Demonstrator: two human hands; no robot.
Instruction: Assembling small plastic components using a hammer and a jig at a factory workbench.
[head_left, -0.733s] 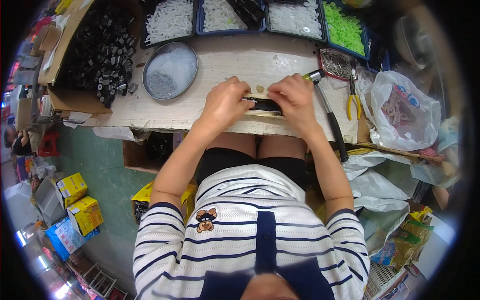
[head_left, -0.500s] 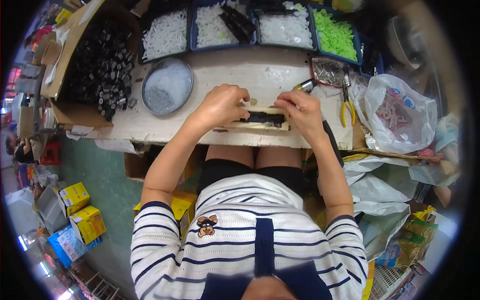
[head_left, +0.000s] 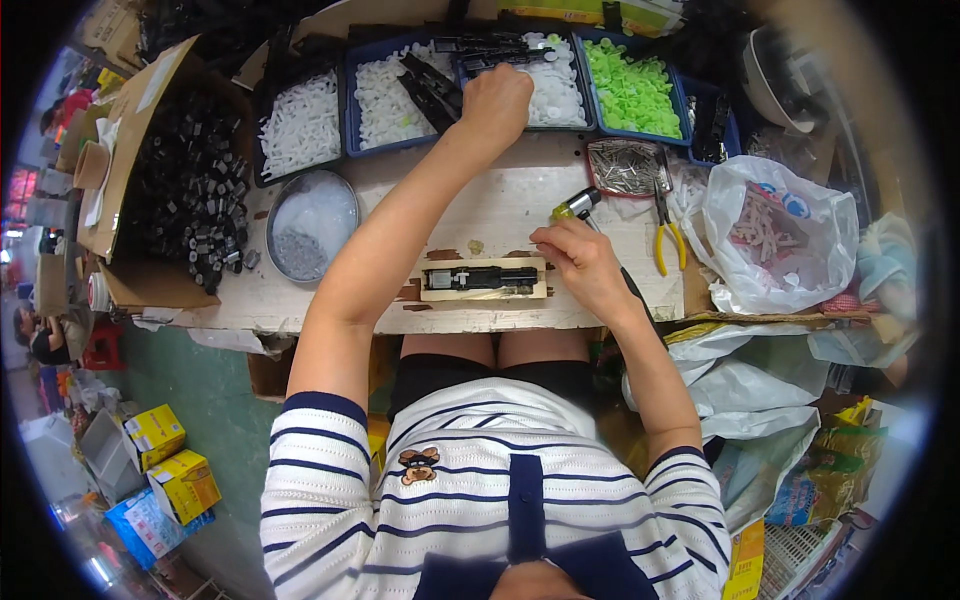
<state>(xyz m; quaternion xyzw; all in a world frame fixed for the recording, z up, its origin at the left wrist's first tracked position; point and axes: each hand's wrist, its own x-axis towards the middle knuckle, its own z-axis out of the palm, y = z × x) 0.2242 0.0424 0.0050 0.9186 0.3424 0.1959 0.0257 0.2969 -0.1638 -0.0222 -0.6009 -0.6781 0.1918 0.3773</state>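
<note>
My left hand [head_left: 498,100] is stretched far forward over a blue tray of white discs [head_left: 556,88]. Its fingers are curled downward, close to several long black plastic parts [head_left: 487,46]; what they pinch is hidden. Near the bench's front edge lies a pale rectangular holder [head_left: 438,293], with a black elongated assembly [head_left: 490,279] in its slot. Just right of that holder hovers my right hand [head_left: 582,262], thumb and fingers drawn together; anything between them is too small to make out. A hammer [head_left: 577,204] with a yellow-and-metal head lies just beyond it, its dark handle passing under the right wrist.
Trays of white pieces [head_left: 300,125] and green pieces [head_left: 632,90] line the back. At left are a round metal pan [head_left: 313,225] and a cardboard box of black parts [head_left: 190,170]. Metal pins [head_left: 628,167], yellow-handled pliers [head_left: 668,238] and a plastic bag [head_left: 780,240] stand at right.
My left hand has left the holder and reached forward to the back trays. My right hand has drawn slightly off the holder, so the black assembly shows fully. The head view has shifted.
</note>
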